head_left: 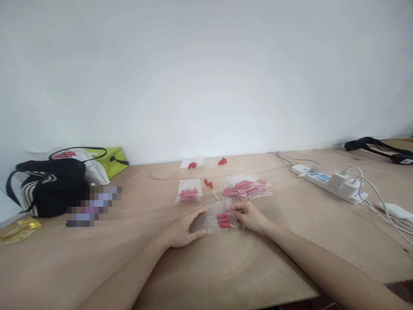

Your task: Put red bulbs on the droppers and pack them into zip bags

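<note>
A clear zip bag with several red-tipped pieces inside lies on the wooden table between my hands. My left hand rests at the bag's left edge, fingers spread, thumb and fingertips touching its corners. At the right edge, my right hand pinches the bag near its zip strip. Just beyond are two loose red-headed sticks. Stacked bags of red pieces lie left of the sticks, and a larger pile of filled bags is to their right.
Near the wall are small red pieces on a bag and another red cluster. A black bag, green bag and yellow tape roll are left. At right are a power strip, cables and black headgear.
</note>
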Available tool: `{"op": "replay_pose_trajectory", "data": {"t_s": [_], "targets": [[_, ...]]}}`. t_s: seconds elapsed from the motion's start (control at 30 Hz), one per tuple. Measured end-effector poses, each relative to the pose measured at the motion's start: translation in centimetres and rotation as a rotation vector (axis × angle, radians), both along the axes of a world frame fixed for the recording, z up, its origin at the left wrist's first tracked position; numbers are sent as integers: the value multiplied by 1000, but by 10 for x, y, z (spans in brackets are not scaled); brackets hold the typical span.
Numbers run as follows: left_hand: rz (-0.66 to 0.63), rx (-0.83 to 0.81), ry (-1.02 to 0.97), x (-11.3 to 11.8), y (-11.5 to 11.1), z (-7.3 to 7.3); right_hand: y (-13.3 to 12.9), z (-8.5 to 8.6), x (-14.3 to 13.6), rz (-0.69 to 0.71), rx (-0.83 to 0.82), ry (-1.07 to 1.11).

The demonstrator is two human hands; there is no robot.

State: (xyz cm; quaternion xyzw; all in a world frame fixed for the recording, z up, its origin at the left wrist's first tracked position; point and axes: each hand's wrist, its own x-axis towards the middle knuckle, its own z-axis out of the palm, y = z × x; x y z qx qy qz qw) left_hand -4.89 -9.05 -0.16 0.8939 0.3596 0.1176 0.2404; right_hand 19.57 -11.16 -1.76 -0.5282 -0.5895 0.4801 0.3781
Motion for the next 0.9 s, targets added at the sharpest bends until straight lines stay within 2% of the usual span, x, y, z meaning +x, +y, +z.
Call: {"op": "replay_pose_trajectory", "data": {"t_s": [0.1,0.2,0.3,0.4,0.57,0.73,0.9], "targets": [[-8,-4,-13,1,-1,2,4,0,7,-48,3,-47],[-40,1,-49,2,-2,5,17,4,11,-196,205,-178],[-53,-7,-69,2,-2,6,37,15,1,-254,377,-387],[-40,-12,-73,2,-1,5,62,23,-23,-243,316,-575],[-47,-4,-80,3,-1,3,97,20,-60,-254,205,-634],[-62,8,-88,2,-2,3,112,14,-68,-240,115,-637],[-66,9,-62,3,-2,4,108,24,-63,-240,127,-583]]}}
